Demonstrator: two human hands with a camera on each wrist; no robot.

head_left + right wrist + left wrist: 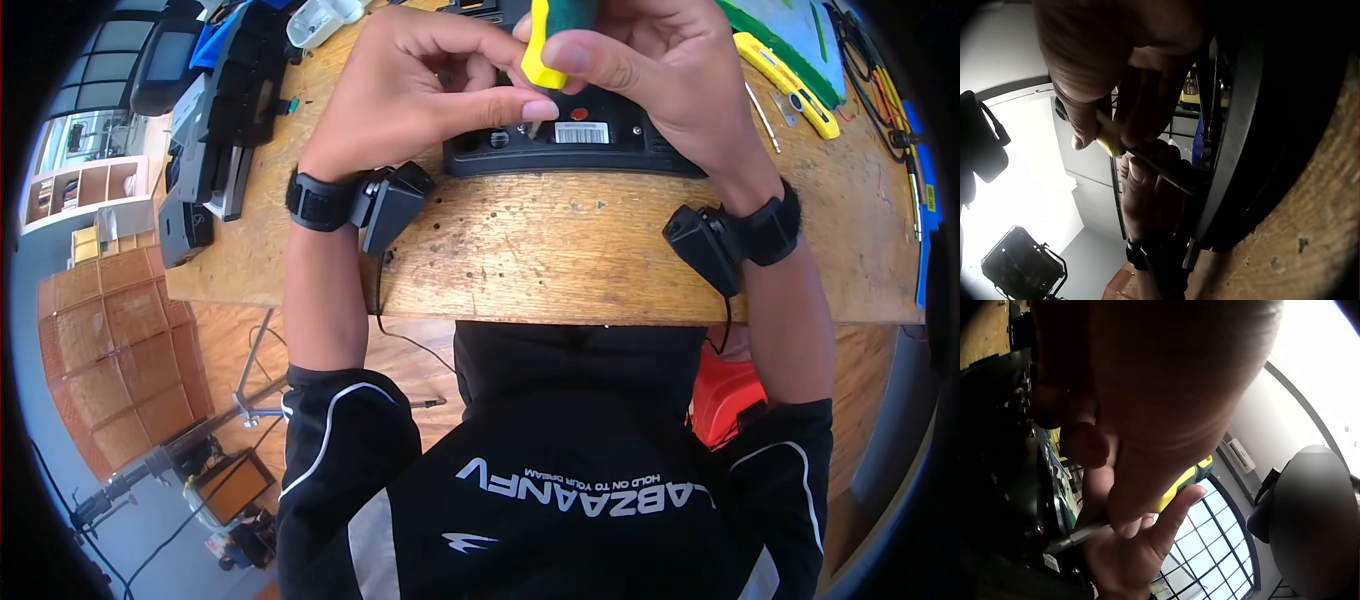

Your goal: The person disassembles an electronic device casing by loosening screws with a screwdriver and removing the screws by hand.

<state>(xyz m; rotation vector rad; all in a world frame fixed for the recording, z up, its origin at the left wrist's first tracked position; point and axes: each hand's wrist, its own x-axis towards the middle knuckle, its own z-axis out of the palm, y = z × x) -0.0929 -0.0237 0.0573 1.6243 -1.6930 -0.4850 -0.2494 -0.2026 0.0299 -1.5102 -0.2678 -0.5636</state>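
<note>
A yellow and green screwdriver (546, 62) is held by its handle between the right hand's (665, 75) thumb and fingers. The left hand (400, 90) pinches the metal shaft between thumb and forefinger, seen in the left wrist view as the shaft (1082, 534) slanting to the black device. Beneath both hands lies the black device (600, 158), with a barcode label (581, 133), a red dot and small screws on its face. In the right wrist view the shaft (1163, 170) reaches down to the device's dark surface; its tip is hard to make out.
A yellow utility knife (786, 84), a thin metal rod (762, 118) and cables (880, 90) lie at the right of the wooden table (520, 250). Black and grey equipment (215, 130) stands at the left edge, with a white plastic tray (322, 22) behind it.
</note>
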